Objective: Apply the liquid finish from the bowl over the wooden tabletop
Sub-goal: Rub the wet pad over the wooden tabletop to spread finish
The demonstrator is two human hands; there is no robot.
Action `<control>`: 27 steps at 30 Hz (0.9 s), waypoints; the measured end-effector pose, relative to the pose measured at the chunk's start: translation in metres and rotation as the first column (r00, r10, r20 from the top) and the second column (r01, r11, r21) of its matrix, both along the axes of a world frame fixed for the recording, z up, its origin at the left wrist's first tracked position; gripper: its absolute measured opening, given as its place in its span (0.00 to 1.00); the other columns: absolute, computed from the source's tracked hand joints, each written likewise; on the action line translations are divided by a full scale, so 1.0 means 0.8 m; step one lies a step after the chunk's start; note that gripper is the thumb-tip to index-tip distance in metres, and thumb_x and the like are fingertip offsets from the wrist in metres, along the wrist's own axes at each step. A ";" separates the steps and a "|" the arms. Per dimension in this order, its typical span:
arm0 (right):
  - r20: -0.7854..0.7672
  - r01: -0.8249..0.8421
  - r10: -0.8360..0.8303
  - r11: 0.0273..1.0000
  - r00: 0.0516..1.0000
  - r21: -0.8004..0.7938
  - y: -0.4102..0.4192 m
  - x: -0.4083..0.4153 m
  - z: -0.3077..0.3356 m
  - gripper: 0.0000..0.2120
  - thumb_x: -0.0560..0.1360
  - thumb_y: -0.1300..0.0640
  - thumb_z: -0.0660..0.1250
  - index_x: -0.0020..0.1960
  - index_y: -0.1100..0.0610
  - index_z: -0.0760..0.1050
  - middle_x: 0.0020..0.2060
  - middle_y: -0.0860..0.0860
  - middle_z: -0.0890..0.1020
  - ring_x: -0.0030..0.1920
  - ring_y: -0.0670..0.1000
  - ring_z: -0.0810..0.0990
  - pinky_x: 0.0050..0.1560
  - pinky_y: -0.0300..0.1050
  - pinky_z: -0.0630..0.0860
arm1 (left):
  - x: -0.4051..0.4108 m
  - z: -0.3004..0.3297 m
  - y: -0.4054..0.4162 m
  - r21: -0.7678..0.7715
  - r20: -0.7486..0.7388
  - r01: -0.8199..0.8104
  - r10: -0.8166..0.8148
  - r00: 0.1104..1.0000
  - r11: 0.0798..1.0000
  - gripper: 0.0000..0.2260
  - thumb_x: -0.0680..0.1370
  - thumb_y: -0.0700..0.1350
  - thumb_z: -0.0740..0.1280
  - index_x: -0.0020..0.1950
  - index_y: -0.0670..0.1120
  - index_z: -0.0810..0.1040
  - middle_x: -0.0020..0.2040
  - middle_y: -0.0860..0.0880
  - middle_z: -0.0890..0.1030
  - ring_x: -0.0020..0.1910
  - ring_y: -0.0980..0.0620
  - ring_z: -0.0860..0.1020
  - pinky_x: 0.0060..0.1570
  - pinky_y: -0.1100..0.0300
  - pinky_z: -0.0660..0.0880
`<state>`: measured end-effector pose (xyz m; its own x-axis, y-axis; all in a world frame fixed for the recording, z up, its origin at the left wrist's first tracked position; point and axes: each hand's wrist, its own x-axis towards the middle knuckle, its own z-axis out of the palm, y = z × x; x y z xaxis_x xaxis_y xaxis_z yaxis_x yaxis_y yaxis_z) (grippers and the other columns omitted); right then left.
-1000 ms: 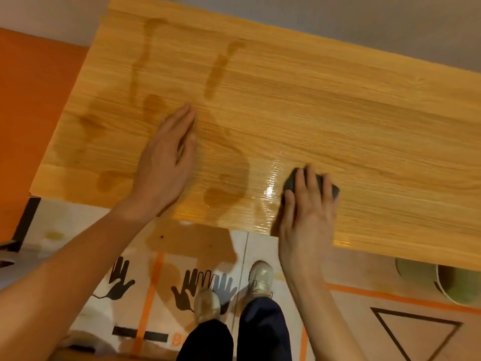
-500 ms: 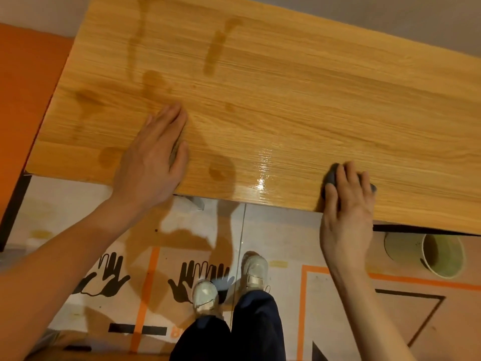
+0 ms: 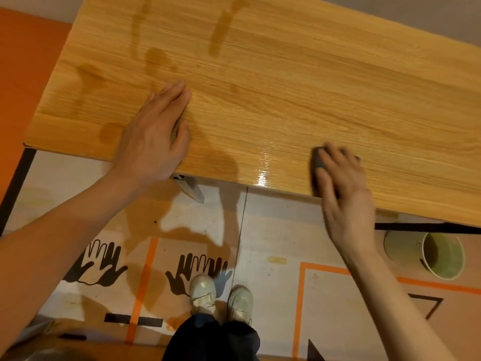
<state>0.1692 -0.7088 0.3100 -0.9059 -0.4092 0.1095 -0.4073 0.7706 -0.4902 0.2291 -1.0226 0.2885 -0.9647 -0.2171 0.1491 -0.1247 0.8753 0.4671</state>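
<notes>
The wooden tabletop (image 3: 299, 82) fills the upper half of the head view, with dark wet streaks at its left and a glossy wet patch (image 3: 263, 170) at the near edge. My right hand (image 3: 341, 188) presses a dark sponge (image 3: 318, 160) flat on the tabletop near that edge, right of the glossy patch. My left hand (image 3: 156, 134) lies flat, palm down, fingers together, on the left part of the tabletop. A pale green bowl (image 3: 442, 256) lies tilted on the floor under the table's right side.
My two feet in light shoes (image 3: 221, 295) stand on a floor with orange tape lines and black hand prints. A table leg bracket (image 3: 190, 188) shows under the near edge. An orange surface (image 3: 23, 61) is left of the table.
My right hand with the sponge has slid to the right along the near edge, leaving a glossy trail. My left hand has stayed flat in the same place on the tabletop.
</notes>
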 end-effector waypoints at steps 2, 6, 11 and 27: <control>-0.003 0.180 -0.180 0.981 0.984 -0.072 -0.009 0.012 -0.002 0.19 0.83 0.52 0.54 0.69 0.57 0.73 0.71 0.51 0.72 0.75 0.53 0.61 0.73 0.60 0.58 | -0.001 0.000 0.001 0.002 -0.002 -0.011 0.011 1.000 1.000 0.23 0.85 0.47 0.53 0.79 0.40 0.63 0.80 0.46 0.61 0.80 0.51 0.57 0.80 0.57 0.50; 0.001 -0.066 0.067 0.986 0.998 -0.153 -0.112 0.036 -0.006 0.16 0.82 0.52 0.58 0.63 0.55 0.79 0.65 0.50 0.77 0.72 0.53 0.67 0.75 0.54 0.57 | -0.002 0.002 0.002 0.012 0.007 -0.034 0.034 0.999 0.999 0.22 0.85 0.46 0.55 0.79 0.42 0.63 0.80 0.47 0.61 0.80 0.52 0.57 0.80 0.59 0.50; 0.002 -0.547 0.552 0.827 0.834 -0.131 -0.080 0.002 -0.003 0.16 0.79 0.55 0.64 0.65 0.58 0.77 0.67 0.52 0.75 0.74 0.53 0.65 0.73 0.59 0.62 | 0.000 0.003 0.003 0.033 0.039 -0.051 0.049 0.998 0.998 0.22 0.86 0.46 0.55 0.80 0.44 0.62 0.81 0.50 0.59 0.80 0.54 0.56 0.78 0.65 0.47; -0.363 -0.667 0.624 0.745 0.692 0.006 -0.109 0.011 -0.034 0.13 0.80 0.58 0.65 0.61 0.60 0.80 0.62 0.55 0.79 0.68 0.58 0.73 0.70 0.63 0.65 | 0.000 0.012 0.001 0.029 0.060 -0.077 0.075 0.995 0.997 0.21 0.84 0.44 0.57 0.78 0.46 0.66 0.79 0.49 0.65 0.79 0.52 0.61 0.79 0.56 0.55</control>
<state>0.1782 -0.7963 0.2827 -0.3240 -0.8437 0.4280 -0.9307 0.2032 -0.3041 0.2287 -1.0219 0.2981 -0.9520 -0.2941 0.0845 -0.2188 0.8472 0.4841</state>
